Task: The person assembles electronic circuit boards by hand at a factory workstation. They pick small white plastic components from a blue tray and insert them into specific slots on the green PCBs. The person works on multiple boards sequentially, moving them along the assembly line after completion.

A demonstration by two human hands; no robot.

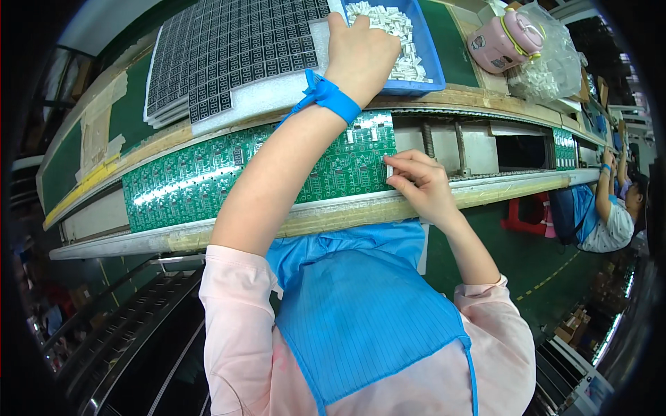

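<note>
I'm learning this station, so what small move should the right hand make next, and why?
Probably press the white part down onto the green circuit board, since the right hand pinches it right at the board's right end.

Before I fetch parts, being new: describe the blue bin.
On the workbench beyond the circuit boards, find the black display modules. Right of them, at the left hand, sits the blue bin. Only it has blue walls around loose white parts.

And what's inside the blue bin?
Loose white parts, heaped in the bin. The left hand covers some of the left side; whatever lies beneath the heap is hidden.
</note>
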